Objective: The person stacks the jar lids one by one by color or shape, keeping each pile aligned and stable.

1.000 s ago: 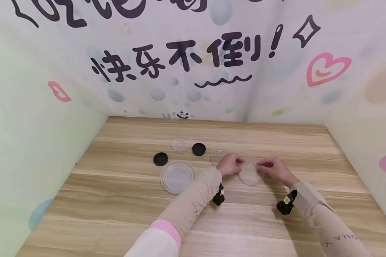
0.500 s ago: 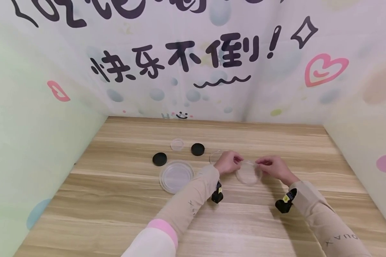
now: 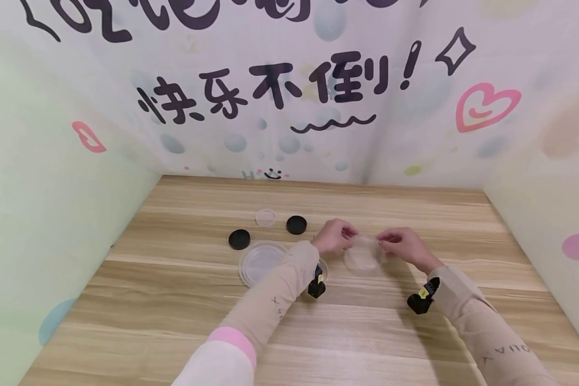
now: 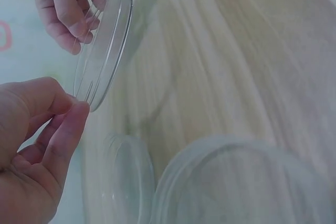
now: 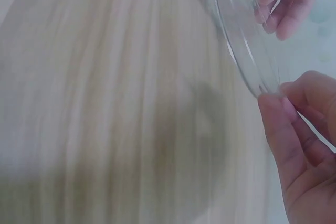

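My left hand (image 3: 336, 236) and right hand (image 3: 406, 247) pinch opposite sides of the rim of a clear petri dish (image 3: 363, 255) between thumb and fingers. The dish is held tilted above the wooden table, as its shadow in the wrist views shows. In the left wrist view, the dish (image 4: 107, 45) stands almost edge-on and its wall shows parallel rims. Just below the left hand there, a smaller-looking clear dish (image 4: 126, 182) and a wide clear dish (image 4: 236, 142) lie on the table. The left forearm partly covers a clear rim (image 3: 324, 267) in the head view.
Left of the hands lie a large clear dish (image 3: 255, 260), a small clear disc (image 3: 265, 217) and two black round lids, one nearer (image 3: 239, 239) and one farther back (image 3: 296, 225). A printed cloth wall (image 3: 270, 145) closes the table's back edge.
Both hands have raised the petri dish and shifted it slightly left and back. A clear rim now shows beside the left wrist. The pieces on the left stay put.
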{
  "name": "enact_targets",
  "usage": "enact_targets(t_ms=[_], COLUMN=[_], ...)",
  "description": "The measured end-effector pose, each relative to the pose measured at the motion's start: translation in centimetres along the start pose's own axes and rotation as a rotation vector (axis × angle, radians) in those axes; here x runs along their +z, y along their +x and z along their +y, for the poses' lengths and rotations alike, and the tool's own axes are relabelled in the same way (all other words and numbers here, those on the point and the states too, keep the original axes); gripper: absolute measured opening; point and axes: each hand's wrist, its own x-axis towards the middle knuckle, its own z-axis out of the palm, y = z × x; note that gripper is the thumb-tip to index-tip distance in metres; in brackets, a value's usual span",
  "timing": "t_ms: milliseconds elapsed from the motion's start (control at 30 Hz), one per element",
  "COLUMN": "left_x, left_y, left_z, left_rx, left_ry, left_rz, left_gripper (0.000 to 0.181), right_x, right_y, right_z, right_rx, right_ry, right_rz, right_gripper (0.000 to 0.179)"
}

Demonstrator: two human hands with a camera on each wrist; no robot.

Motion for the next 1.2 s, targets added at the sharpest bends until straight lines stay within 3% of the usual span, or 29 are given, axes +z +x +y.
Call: enact_targets(t_ms=[200,700,1200], left_x=[-1.4,-4.7,-7.7], left_y=[-0.6,-2.0,-4.0], left_z=[-0.1,-1.9,-4.2], left_rx=[0.008,0.033,0.043], left_ry=[-0.029,0.036,0.084], left_rz=[-0.016,-0.028,0.035], left_gripper=[0.03,0.028,0.026], right_x=[0.5,3.2,6.4], right_y=[0.9,3.2,5.5], right_z=[-1.0,-3.0,-5.5], right_rx=[-0.009,-0.072,-0.131], right_ry=[0.008,0.034,0.006], right_rz=[-0.015,-0.056,-0.07], right_gripper=[0.027,0.022,0.019])
